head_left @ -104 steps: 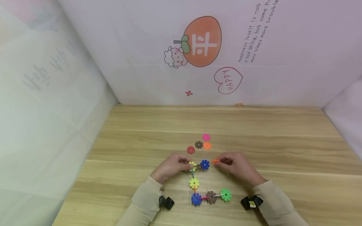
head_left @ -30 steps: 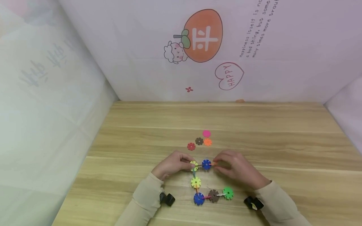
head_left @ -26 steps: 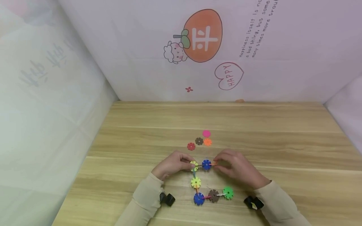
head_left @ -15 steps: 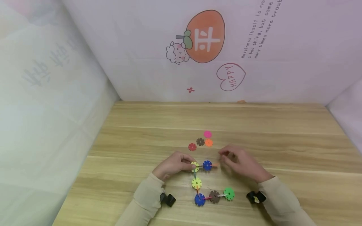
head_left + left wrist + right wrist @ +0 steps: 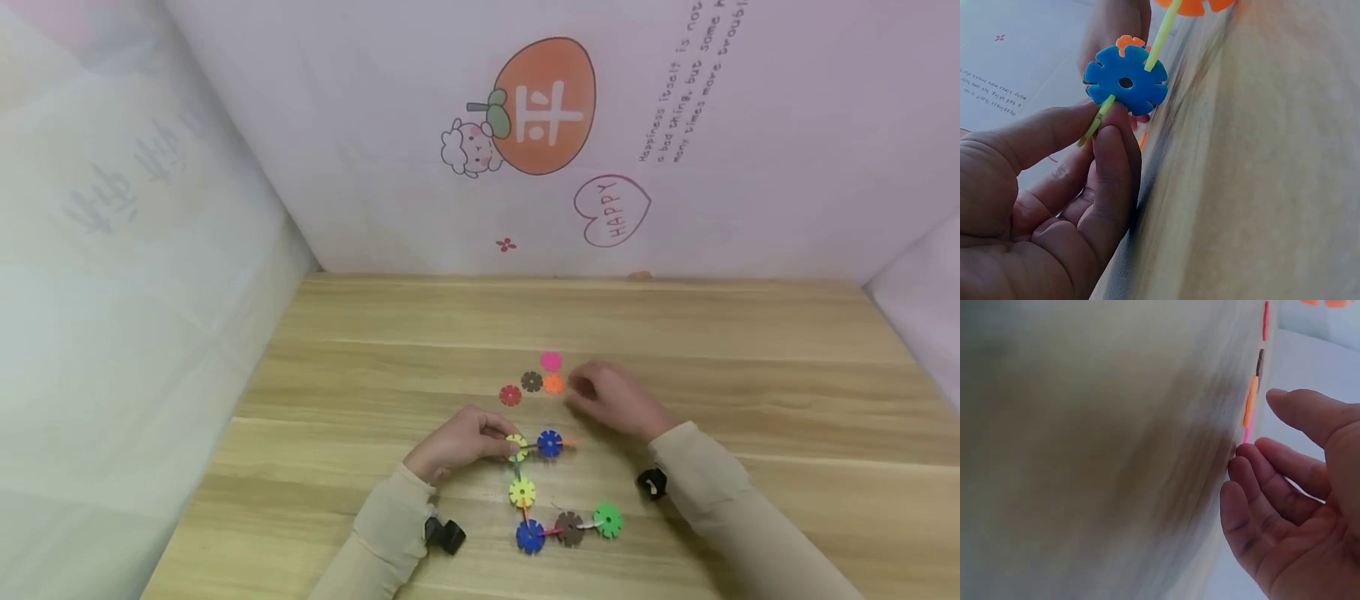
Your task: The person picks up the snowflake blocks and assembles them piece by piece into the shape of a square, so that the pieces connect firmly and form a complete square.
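Observation:
In the head view my left hand (image 5: 459, 442) pinches a yellow notched plastic disc (image 5: 516, 450) at the upper corner of a chain of interlocked discs. Below the pinched piece (image 5: 1099, 122), the left wrist view shows a blue disc (image 5: 1125, 81) slotted edge to face. A dark blue disc (image 5: 550, 443) extends rightward, with an orange disc (image 5: 570, 442) standing on edge at its far side. The chain's lower row ends in a green disc (image 5: 608, 520). My right hand (image 5: 618, 400), fingers loosely bent and holding nothing, hovers beside a loose orange disc (image 5: 553, 383).
Near that orange disc lie loose pink (image 5: 551, 361), dark brown (image 5: 532, 382) and red (image 5: 510, 396) discs. The wooden table (image 5: 375, 333) meets a printed white cloth wall (image 5: 390, 192) at the back, with another cloth on the left.
The orange disc that my right hand held is now joined to the dark blue one. My right hand has let go and moved away toward the loose discs. The left hand keeps its pinch.

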### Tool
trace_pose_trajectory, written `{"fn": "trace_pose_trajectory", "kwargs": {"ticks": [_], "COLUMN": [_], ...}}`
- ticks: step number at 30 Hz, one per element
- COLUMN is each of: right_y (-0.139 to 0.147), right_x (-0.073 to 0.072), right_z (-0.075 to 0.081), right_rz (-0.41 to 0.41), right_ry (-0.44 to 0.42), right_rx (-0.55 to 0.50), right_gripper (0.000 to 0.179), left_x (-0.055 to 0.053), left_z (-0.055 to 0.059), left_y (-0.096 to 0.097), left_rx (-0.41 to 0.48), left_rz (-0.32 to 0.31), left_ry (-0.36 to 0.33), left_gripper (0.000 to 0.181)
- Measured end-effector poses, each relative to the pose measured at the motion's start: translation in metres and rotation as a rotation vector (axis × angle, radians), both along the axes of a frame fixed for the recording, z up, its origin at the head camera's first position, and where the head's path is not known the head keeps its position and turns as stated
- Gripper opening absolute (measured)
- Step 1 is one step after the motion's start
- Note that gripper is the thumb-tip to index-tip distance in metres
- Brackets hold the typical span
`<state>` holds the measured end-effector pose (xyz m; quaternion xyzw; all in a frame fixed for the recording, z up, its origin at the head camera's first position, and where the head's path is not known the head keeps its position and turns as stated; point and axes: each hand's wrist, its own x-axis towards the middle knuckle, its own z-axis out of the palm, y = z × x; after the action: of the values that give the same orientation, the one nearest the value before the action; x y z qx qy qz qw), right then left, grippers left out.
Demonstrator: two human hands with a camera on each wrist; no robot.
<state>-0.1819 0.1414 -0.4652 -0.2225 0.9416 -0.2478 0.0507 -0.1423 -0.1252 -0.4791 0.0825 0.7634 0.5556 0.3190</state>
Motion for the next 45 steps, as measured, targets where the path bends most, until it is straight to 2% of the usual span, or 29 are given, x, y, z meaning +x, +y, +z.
{"fn": "trace_pose_trajectory", "kwargs": {"ticks": [7, 13, 17, 23, 26, 30, 45], "right_y": [-0.012, -0.014, -0.011, -0.003, 0.002, 0.008, 0.027], "right_x": [-0.004, -0.007, -0.008, -0.003, 0.001, 0.008, 0.035], "right_z": [0.001, -0.002, -0.006, -0.010, -0.013, -0.014, -0.010], "right_rz": [-0.024, -0.031, -0.048, -0.095, -0.116, -0.116, -0.222], "right_ry": [0.005, -0.007, -0.048, -0.137, -0.140, -0.149, -0.352], "right_rx": [0.064, 0.092, 0.022, -0.172, -0.215, -0.233, -0.259], "right_gripper": [0.038, 0.037, 0.033, 0.020, 0.018, 0.020, 0.019], "left_x": [0.003, 0.002, 0.001, 0.000, -0.001, -0.001, 0.002], "left_z": [0.000, -0.002, -0.003, -0.001, -0.001, -0.002, -0.003], "left_y": [0.003, 0.004, 0.004, 0.002, 0.001, 0.000, 0.000], "left_rx": [0.039, 0.037, 0.043, 0.015, 0.015, 0.020, 0.035], "left_rz": [0.000, -0.007, -0.018, -0.025, -0.023, -0.020, -0.010], "left_ry": [-0.028, -0.012, -0.005, 0.015, 0.018, 0.006, -0.005], "left_gripper": [0.020, 0.020, 0.020, 0.021, 0.022, 0.021, 0.021]}}
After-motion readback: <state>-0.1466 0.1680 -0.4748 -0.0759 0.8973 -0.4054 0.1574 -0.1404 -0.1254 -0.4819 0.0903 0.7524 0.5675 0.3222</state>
